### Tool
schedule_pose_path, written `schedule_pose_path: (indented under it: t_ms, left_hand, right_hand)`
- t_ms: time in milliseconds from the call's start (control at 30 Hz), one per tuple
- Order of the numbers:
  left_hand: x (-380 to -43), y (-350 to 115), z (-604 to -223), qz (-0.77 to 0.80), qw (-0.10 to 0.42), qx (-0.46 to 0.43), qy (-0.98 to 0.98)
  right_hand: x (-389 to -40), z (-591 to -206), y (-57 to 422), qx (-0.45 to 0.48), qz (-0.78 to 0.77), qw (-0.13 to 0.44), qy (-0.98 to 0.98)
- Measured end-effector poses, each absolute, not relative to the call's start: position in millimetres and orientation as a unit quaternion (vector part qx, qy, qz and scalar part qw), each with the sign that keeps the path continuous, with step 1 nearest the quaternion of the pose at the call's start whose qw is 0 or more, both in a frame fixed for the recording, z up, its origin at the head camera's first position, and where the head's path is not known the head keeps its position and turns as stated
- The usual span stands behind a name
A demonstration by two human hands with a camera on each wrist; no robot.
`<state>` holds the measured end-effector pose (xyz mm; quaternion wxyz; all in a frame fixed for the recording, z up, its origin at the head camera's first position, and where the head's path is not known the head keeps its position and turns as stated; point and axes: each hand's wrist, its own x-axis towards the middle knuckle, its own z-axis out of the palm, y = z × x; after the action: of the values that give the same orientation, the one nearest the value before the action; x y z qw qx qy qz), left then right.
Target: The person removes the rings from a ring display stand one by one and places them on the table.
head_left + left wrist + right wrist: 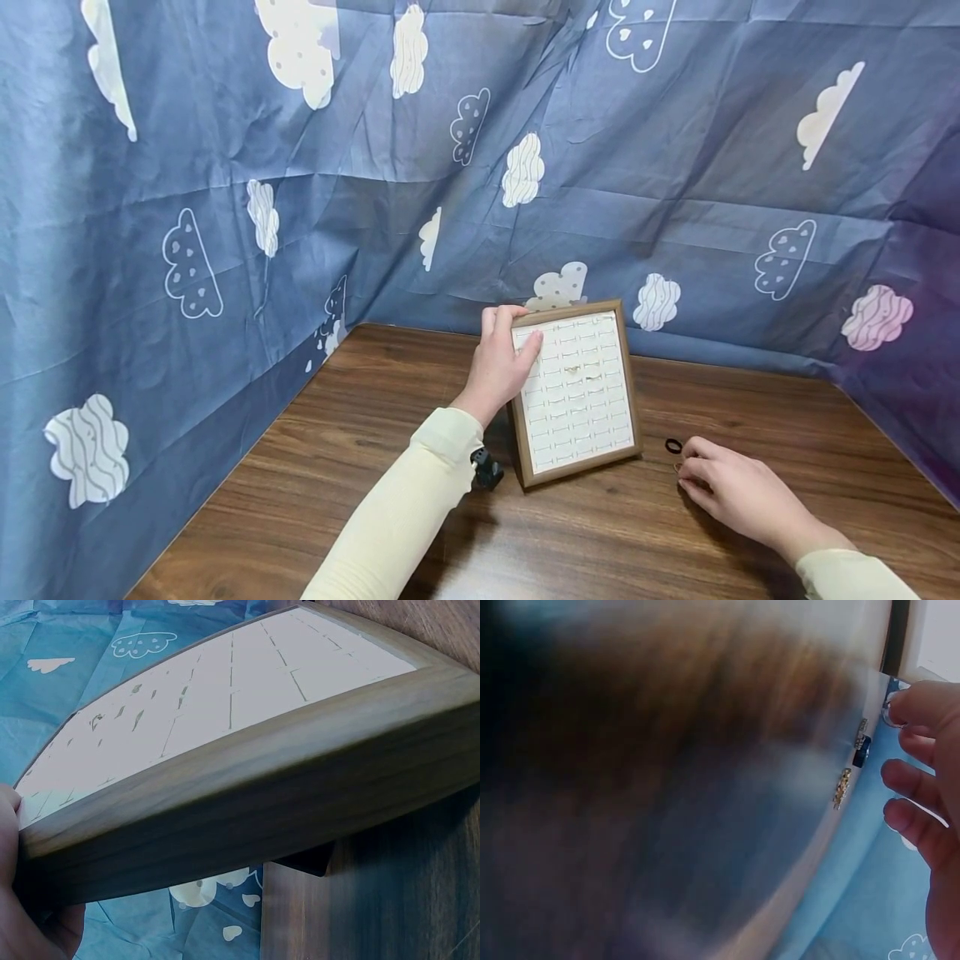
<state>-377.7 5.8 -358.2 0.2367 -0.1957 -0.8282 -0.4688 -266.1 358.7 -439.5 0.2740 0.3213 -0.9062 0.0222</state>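
A wood-framed ring display (629,375) with a white slotted insert leans upright on the table. My left hand (498,362) grips its upper left corner, thumb on the front and fingers over the top edge. A couple of small rings (572,369) sit in the slots near the middle. To the right, my right hand (731,487) is low over the table. Its thumb and forefinger pinch a silvery ring (890,710) in the right wrist view. Close to the fingertips lie a black ring (673,446) and, in the right wrist view, a gold-coloured beaded ring (842,789).
The brown wood-grain table (300,467) runs back to a blue cloud-print cloth (360,225), which hangs behind and at both sides. A small black object (487,468) shows at the left wrist, beside the display's lower left.
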Motion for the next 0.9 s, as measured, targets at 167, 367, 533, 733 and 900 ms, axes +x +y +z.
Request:
schedule_pose_path:
  t_ms: [167, 367, 533, 733, 900]
  left_hand:
    - [-378, 6, -358, -0.470, 0.239, -0.196, -0.827]
    - [-377, 6, -357, -0.469, 0.241, -0.196, -0.827]
    - [-376, 6, -357, -0.468, 0.244, -0.193, -0.827]
    - [-377, 6, -357, -0.466, 0.242, -0.193, -0.829]
    - [-377, 6, -358, -0.469, 0.242, -0.196, -0.827]
  right_hand:
    - [-263, -441, 360, 0.326, 0.014, 0.282, -0.902]
    - [-258, -444, 362, 0.323, 0.007, 0.274, -0.906]
    - [-258, -446, 363, 0.330, 0.006, 0.275, -0.903]
    - [-257, -447, 362, 0.336, 0.005, 0.266, -0.904]
    - [-254, -446, 361, 0.332, 0.004, 0.244, -0.911]
